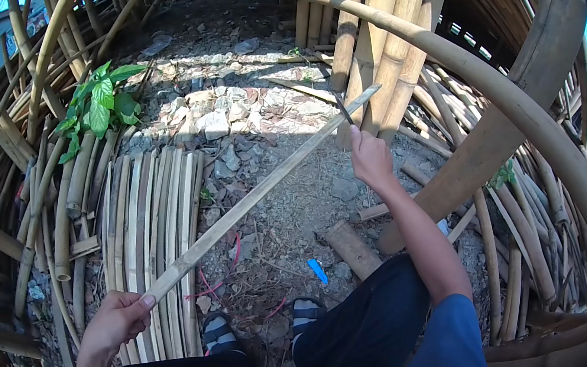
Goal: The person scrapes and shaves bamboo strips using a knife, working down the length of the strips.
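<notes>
A long split bamboo strip (246,203) runs slantwise across the view, from lower left to upper right. My left hand (115,320) is closed round its near end, thumb on top. Close to the far end, my right hand (371,157) is closed on a knife (344,109) with a thin dark blade. That blade crosses the strip and seems to touch it; the handle is mostly hidden in my fingers. Under the strip's near half lies a row of similar split bamboo strips (149,223), side by side on the ground.
Upright bamboo poles (388,46) stand ahead. A curved bamboo pole (468,62) arches across the upper right, beside a thick slanting pole (497,122). More bamboo is piled on both sides. A leafy plant (101,100), loose stones (212,123) and a blue scrap (317,270) are on the ground.
</notes>
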A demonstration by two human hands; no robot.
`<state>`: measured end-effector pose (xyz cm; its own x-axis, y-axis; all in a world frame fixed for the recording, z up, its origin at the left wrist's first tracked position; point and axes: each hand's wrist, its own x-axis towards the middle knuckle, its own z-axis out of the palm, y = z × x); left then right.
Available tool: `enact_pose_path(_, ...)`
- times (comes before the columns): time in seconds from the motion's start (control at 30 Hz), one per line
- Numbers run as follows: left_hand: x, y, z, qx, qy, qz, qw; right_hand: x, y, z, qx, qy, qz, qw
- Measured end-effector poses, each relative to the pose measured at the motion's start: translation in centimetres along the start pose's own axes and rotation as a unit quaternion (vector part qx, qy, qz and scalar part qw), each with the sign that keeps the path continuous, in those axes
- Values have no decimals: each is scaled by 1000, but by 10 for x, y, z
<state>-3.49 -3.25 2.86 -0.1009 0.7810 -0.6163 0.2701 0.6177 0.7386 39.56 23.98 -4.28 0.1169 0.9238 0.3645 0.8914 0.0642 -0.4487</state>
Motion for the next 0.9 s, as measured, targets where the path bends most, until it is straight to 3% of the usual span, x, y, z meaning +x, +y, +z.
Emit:
enact_pose_path(0.1,6,-1,-1,8,-29,-28,999,2,17,2,7,-3,2,1000)
enact_pose_path(0.27,18,2,-1,-39,-29,-18,999,-83,-44,7,116,-88,-216,966)
enact_pose_path(0.57,13,8,6,-54,-54,-22,997,-106,-65,13,126,-56,-316,939)
enact_pose_path(0.77,5,4,2,-3,-13,-44,999,-38,-2,17,40,38,-156,986)
enact_pose_path(0.83,12,1,2,-10,-22,-42,999,-44,-1,12,58,12,-128,990)
enact_pose_path(0.9,15,0,6,-13,-28,-48,998,-80,-34,8,92,-70,-184,976)
